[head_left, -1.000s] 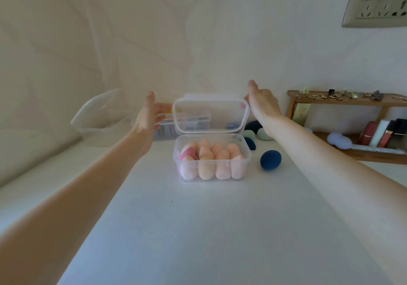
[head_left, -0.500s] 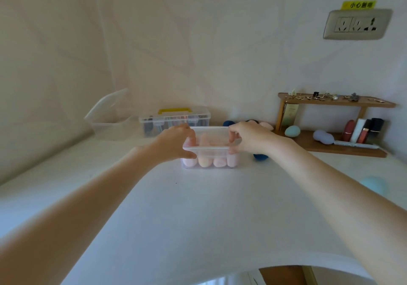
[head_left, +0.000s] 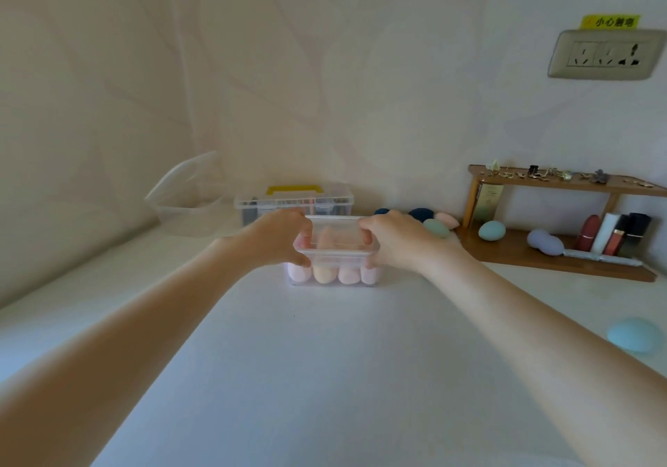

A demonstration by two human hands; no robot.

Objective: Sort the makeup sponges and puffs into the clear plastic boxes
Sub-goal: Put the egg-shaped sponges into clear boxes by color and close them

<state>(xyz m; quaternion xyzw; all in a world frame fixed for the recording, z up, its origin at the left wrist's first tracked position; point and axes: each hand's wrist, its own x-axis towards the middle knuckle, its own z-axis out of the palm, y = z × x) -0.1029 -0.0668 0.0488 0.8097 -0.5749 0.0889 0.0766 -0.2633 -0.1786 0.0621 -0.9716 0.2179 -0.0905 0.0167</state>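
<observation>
Gripping the lid (head_left: pixel 335 230) at its two ends, the left hand (head_left: pixel 279 237) and right hand (head_left: pixel 395 241) curl their fingers over the rim of the clear box (head_left: pixel 334 270), thumbs under the edge. Pink and peach sponges (head_left: pixel 334 273) fill it, mid-bench toward the back edge. An open empty box (head_left: pixel 187 206) sits at the back left corner
</observation>
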